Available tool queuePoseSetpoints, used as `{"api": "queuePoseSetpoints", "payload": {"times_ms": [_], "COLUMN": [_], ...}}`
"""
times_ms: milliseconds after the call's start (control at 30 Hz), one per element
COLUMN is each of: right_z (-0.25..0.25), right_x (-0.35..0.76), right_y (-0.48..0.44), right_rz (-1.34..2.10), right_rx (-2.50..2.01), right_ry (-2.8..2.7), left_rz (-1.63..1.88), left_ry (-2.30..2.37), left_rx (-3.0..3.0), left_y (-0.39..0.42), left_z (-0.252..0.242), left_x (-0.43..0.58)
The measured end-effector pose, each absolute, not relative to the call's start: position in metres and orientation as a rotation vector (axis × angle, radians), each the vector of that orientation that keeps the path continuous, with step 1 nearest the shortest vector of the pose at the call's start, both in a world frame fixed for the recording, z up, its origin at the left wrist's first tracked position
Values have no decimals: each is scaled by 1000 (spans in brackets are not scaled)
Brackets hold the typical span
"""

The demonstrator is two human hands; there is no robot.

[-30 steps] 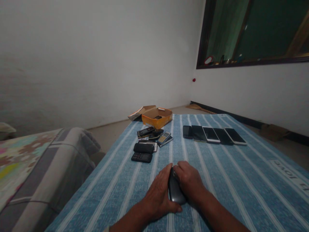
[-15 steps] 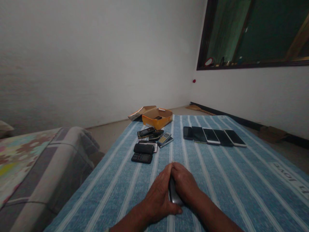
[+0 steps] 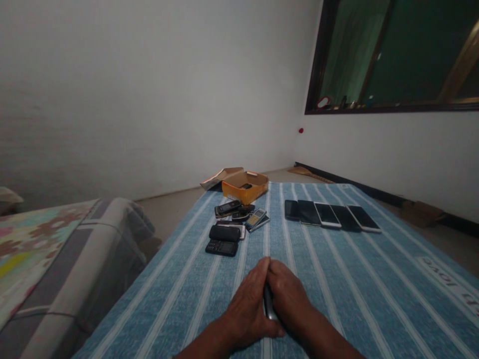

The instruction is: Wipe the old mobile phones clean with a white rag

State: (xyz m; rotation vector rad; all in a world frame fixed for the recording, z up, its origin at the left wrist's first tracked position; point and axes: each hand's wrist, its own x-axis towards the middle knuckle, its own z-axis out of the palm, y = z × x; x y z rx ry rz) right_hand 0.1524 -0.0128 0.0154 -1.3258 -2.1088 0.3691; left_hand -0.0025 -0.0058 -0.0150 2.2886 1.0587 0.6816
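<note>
**Holding dark grey phone [image 3: 268, 303] in 2 hands: slip risk noted**

Location: near middle of the striped surface [image 3: 329, 294], item enclosed between left hand [image 3: 247, 306] and right hand [image 3: 290, 294]; only a narrow strip shows.

Fingers: left set straight and pressed together along the item's left side, thumb spread out at its near end. Right set mostly hidden; whether they pinch or merely rest cannot be told.

Assessed risks:
1. Slipping out at the near end. Likely cause: a smooth casing squeezed unevenly.
2. Pressing a button or loosening a cover unseen. Likely cause: both palms hiding most of the body.
3. Knocking the keypad phone [image 3: 221, 248], farther left, or the black case [image 3: 224, 232] beyond it. Likely cause: a wide left sweep.
4. Disturbing the row of 5 flat devices [image 3: 328, 215], far right. Likely cause: a careless right forearm; they lie edge to edge.
</note>
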Motion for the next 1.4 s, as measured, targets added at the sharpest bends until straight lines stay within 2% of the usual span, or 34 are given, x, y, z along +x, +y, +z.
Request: {"api": "queuePoseSetpoints", "payload": {"times_ms": [767, 967, 1400], "right_z": [10, 14, 4], "right_x": [147, 146, 146], "right_y": [-11, -12, -14], "right_rz": [356, 430, 308], "right_rx": [-1141, -1221, -1160], "right_ry": [-2132, -2087, -2123], "left_rz": [813, 779, 872], "left_ry": [1009, 1054, 988], "left_rx": [2377, 2320, 2413], "left_y": [-8, -6, -5], "left_z": [-17, -17, -23], "left_x": [-2, -2, -3]}}
